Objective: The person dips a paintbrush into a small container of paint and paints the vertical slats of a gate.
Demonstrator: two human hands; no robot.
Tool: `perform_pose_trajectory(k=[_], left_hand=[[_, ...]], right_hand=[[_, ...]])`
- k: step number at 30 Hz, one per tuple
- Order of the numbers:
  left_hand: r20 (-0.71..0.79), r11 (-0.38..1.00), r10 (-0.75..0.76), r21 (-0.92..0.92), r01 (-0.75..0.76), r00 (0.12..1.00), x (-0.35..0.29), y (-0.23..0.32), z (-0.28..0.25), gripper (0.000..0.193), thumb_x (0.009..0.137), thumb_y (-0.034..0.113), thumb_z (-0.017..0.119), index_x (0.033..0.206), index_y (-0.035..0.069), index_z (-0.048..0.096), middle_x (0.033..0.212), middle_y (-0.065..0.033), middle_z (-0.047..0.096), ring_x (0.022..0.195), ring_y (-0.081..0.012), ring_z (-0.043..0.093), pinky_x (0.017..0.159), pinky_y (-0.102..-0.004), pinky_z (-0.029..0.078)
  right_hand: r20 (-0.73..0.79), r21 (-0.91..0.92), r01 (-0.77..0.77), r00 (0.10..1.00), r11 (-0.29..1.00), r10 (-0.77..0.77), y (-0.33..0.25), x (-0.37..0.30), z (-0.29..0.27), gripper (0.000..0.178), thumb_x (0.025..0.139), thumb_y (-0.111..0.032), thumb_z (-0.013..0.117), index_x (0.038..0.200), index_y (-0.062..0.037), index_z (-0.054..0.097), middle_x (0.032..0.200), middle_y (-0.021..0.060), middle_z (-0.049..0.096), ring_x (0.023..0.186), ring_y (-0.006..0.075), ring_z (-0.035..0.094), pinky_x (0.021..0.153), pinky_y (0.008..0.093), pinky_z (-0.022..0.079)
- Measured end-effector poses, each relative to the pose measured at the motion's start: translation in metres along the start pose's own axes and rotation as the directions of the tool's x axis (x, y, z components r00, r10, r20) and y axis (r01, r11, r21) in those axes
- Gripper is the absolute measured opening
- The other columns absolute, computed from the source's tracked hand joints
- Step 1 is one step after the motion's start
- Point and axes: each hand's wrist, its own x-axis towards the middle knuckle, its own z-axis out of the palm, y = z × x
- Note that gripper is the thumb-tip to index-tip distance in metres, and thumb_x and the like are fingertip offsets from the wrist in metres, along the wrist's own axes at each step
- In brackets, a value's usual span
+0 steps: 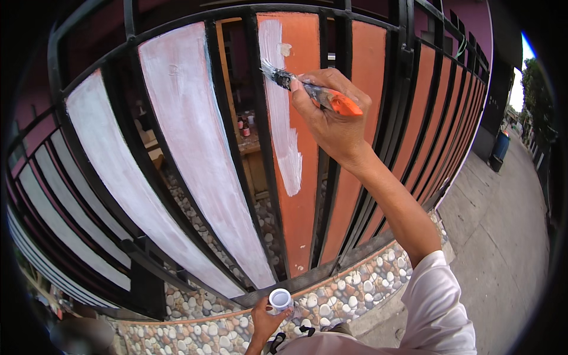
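Observation:
My right hand is closed round a paintbrush with an orange handle tip and a paint-smeared body. Its white-coated bristles touch the upper left part of an orange slat in the black metal fence. A fresh white paint streak runs down that slat's left side. Low in front of me, my left hand grips a small white cup holding pale paint. Left of the orange slat stand white-painted slats, with some orange showing through thinly.
More orange slats line the fence to the right. The black frame rises between slats. Below runs a pebble-set ledge. Through a gap, small bottles stand on a wooden surface. A blue barrel is far right beside the concrete pavement.

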Motion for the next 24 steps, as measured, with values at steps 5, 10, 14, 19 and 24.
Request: perform_pose_trajectory(k=[5,10,14,19,24], left_hand=[[0.020,0.999,-0.036,-0.009,0.036,0.999,-0.002,0.003,0.001,0.056,0.063,0.030,0.096,0.104,0.001,0.070,0.092,-0.0131,0.072,0.079,-0.0229,0.069,0.072,-0.0347,0.056],[0.038,0.999,-0.049,0.013,0.048,0.998,-0.006,0.001,0.002,0.056,0.064,0.028,0.095,0.106,0.002,0.070,0.094,-0.0126,0.072,0.081,-0.0226,0.070,0.073,-0.0346,0.056],[0.038,0.998,-0.042,-0.036,0.044,0.998,-0.009,0.002,0.001,0.055,0.065,0.027,0.095,0.107,0.002,0.070,0.095,-0.0124,0.073,0.083,-0.0224,0.071,0.074,-0.0344,0.056],[0.052,0.998,-0.064,0.012,0.063,0.997,-0.015,0.009,-0.003,0.055,0.065,0.026,0.094,0.108,0.003,0.069,0.098,-0.0120,0.073,0.085,-0.0227,0.071,0.074,-0.0344,0.057],[0.076,0.997,-0.081,0.028,0.079,0.994,-0.020,0.013,-0.004,0.058,0.065,0.025,0.094,0.112,0.003,0.069,0.102,-0.0123,0.073,0.089,-0.0232,0.072,0.076,-0.0348,0.057]], right_hand=[[0.018,0.072,-0.100,0.995,0.992,0.099,-0.005,-0.033,-0.003,0.010,0.082,-0.001,0.076,0.089,0.0019,0.070,0.081,0.0098,0.069,0.068,0.0158,0.068,0.059,0.0269,0.053],[0.034,0.059,-0.097,0.995,0.994,0.095,-0.008,-0.063,-0.008,0.012,0.081,0.001,0.076,0.091,0.0010,0.069,0.085,0.0102,0.069,0.069,0.0175,0.069,0.059,0.0270,0.054],[0.079,0.009,-0.095,0.992,0.995,0.094,-0.015,-0.088,-0.014,0.011,0.082,0.002,0.075,0.091,0.0025,0.068,0.086,0.0107,0.069,0.071,0.0176,0.069,0.060,0.0277,0.054],[0.170,-0.044,-0.197,0.965,0.979,0.202,-0.024,-0.125,-0.022,0.008,0.083,0.003,0.075,0.087,0.0033,0.068,0.084,0.0109,0.068,0.072,0.0182,0.069,0.061,0.0274,0.053],[0.208,-0.089,-0.248,0.943,0.965,0.261,-0.028,-0.179,-0.029,0.019,0.078,0.001,0.076,0.095,-0.0013,0.068,0.091,0.0084,0.069,0.067,0.0197,0.071,0.055,0.0279,0.057]])
